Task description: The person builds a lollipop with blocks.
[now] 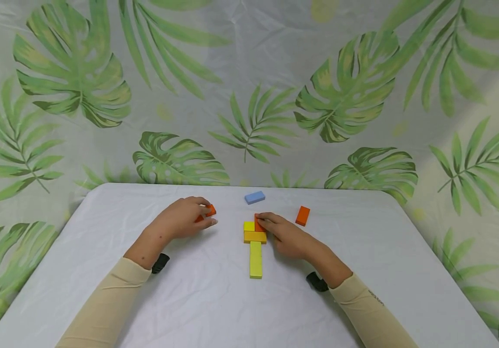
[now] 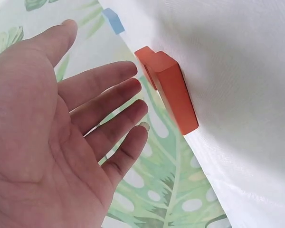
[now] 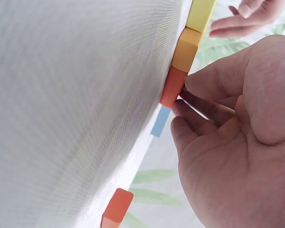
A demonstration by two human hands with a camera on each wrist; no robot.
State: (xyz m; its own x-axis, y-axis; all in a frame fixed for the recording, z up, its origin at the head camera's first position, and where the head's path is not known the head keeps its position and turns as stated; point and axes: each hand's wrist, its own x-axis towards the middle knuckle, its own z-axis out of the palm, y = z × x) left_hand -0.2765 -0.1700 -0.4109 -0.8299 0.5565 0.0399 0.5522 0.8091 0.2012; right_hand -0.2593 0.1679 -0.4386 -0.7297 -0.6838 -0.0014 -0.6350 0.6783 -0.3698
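Observation:
On the white table a flat figure of blocks lies in the middle: a long yellow-green block (image 1: 255, 260), an orange-yellow block (image 1: 255, 237) across its far end, then a yellow block (image 1: 249, 226) and a red-orange block (image 1: 258, 224) side by side. My right hand (image 1: 288, 237) pinches that red-orange block with thumb and fingertips, seen at its surface in the right wrist view. To the left, my left hand (image 1: 184, 217) hovers by two red-orange blocks (image 2: 175, 95), partly hidden behind it in the head view. Its fingers (image 2: 107, 99) are spread and relaxed, apart from those blocks.
A light blue block (image 1: 255, 197) lies near the table's far edge, beyond the figure. Another red-orange block (image 1: 303, 216) lies to the right of my right hand. Behind the table hangs a leaf-patterned cloth (image 1: 258, 63).

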